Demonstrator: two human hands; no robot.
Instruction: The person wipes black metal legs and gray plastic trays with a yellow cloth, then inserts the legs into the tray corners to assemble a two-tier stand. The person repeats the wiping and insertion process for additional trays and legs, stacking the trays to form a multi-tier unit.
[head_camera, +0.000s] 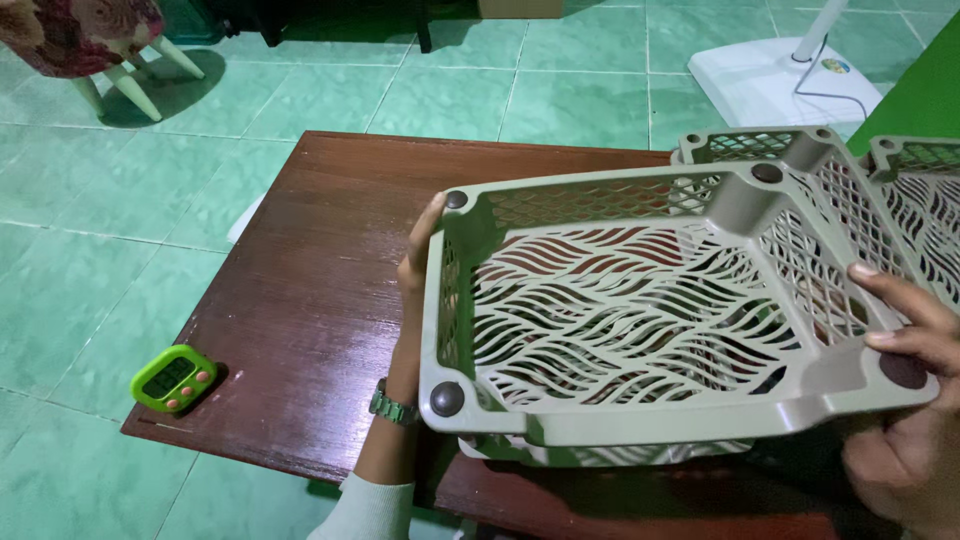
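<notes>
both hands hold a grey-green plastic tray (640, 310) tilted above the wooden table (310, 290).

right hand (905, 400) pinches the tray's near right corner, fingers inside the latticed wall; left hand (415, 265) grips its left wall, mostly hidden, a watch (392, 406) on the wrist. another tray (600, 452) seems to lie just beneath. green timer (173, 378) sits at the table's left corner; more trays (900, 170) stand behind.

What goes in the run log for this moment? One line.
left hand: grips tray left wall | right hand: grips right corner | tray: lifted over table
</notes>
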